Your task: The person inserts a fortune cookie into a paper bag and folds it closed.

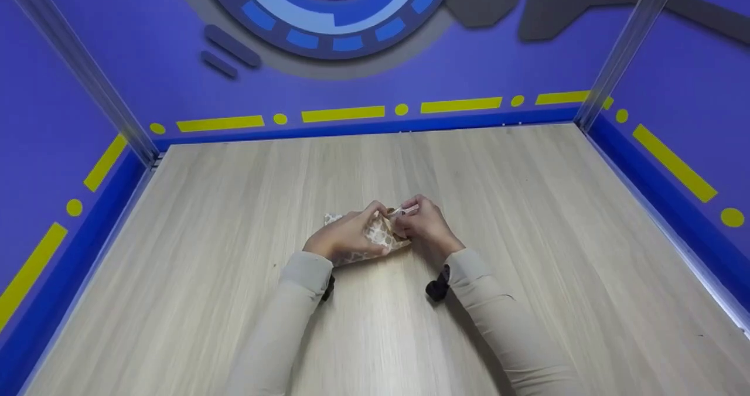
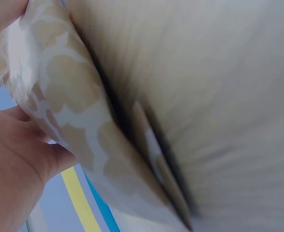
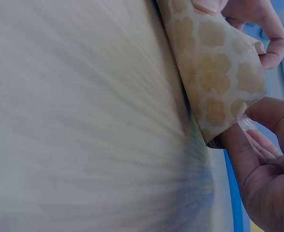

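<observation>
Patterned pouch point(image 1: 381, 233) mid-table point(image 1: 527, 208) looks light, soft and kinda slick, so imo support its body, which the left hand point(image 1: 350, 234) is gripping, and pinch its end like the right hand point(image 1: 427, 222).

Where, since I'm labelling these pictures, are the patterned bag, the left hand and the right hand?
Patterned bag point(image 3: 214, 70): right wrist view, on its patterned side.
Left hand point(image 1: 345, 235): head view, on the back of the hand.
Right hand point(image 1: 430, 224): head view, on the back of the hand.
</observation>
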### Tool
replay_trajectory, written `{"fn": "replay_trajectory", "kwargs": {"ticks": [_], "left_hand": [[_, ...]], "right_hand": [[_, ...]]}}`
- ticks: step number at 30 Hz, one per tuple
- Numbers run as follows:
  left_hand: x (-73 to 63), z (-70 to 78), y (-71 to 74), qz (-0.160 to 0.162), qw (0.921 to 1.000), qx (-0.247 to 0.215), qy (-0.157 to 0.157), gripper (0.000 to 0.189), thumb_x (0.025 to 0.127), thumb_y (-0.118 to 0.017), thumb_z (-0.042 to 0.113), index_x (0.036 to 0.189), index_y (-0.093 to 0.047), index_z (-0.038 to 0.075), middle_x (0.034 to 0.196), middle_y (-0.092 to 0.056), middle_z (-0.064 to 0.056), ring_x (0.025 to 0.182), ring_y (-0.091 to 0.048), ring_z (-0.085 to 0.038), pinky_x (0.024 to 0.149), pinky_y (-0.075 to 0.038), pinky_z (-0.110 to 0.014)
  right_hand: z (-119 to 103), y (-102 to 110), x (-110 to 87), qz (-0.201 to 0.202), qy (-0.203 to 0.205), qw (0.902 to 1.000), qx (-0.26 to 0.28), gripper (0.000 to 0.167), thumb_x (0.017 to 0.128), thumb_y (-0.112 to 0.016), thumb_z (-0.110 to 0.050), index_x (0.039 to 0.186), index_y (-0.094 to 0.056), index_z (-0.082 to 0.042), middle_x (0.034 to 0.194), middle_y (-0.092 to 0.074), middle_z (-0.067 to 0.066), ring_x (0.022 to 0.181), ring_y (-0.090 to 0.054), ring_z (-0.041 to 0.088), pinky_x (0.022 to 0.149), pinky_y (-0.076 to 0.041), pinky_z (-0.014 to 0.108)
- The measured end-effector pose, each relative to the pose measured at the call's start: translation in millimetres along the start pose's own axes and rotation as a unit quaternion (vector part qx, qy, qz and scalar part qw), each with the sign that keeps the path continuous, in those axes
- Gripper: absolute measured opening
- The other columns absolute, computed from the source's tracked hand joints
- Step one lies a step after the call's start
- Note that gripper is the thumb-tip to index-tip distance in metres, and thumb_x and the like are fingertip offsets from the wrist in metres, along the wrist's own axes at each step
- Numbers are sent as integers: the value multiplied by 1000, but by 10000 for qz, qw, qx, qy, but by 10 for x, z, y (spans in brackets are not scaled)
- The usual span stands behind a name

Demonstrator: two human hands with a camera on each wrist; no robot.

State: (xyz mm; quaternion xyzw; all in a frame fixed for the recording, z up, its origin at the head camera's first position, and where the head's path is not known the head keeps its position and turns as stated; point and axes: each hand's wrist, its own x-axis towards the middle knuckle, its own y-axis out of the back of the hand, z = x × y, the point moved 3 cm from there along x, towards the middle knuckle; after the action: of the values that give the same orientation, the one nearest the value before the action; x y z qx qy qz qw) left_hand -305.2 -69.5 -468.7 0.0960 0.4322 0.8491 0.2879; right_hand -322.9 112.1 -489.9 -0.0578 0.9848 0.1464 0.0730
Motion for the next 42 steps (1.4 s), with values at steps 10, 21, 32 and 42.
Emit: {"fn": "replay_trajectory", "kwargs": {"ticks": [10, 21, 32, 42], "left_hand": [[-10, -11, -3, 3, 9998, -209, -7, 66, 73, -80, 35, 126, -41, 32, 95, -64, -4, 77, -61, -18, 62, -50, -30], [-6, 8, -32, 8, 9997, -229, -32, 64, 73, -79, 33, 125, -41, 30, 100, -65, -4, 81, -62, -17, 66, -51, -30], [0, 3, -25, 33, 9998, -159, 127, 70, 71, -80, 37, 128, -40, 30, 98, -64, -2, 81, -61, -18, 66, -49, -31], [-6, 0, -20, 80, 9995, -245, 157, 70, 69, -81, 34, 126, -41, 33, 96, -64, -1, 78, -61, -17, 64, -49, -31]], "right_hand": [[-1, -114, -9, 13, 17, 10000, -61, 29, 82, -69, -4, 104, -50, -3, 84, -70, 13, 60, -61, 12, 53, -49, 24], [12, -89, -27, -257, 155, 9992, -276, 28, 86, -68, -12, 107, -52, -3, 93, -71, 16, 67, -64, 11, 58, -50, 23], [-40, 58, -37, -625, 39, 9976, 295, 28, 96, -55, -13, 113, -64, 8, 72, -67, 4, 60, -63, 11, 58, -53, 24], [-45, 69, -61, -773, -273, 9890, 1234, 45, 102, -44, -18, 139, -40, 7, 98, -71, 24, 71, -70, 16, 68, -58, 29]]}}
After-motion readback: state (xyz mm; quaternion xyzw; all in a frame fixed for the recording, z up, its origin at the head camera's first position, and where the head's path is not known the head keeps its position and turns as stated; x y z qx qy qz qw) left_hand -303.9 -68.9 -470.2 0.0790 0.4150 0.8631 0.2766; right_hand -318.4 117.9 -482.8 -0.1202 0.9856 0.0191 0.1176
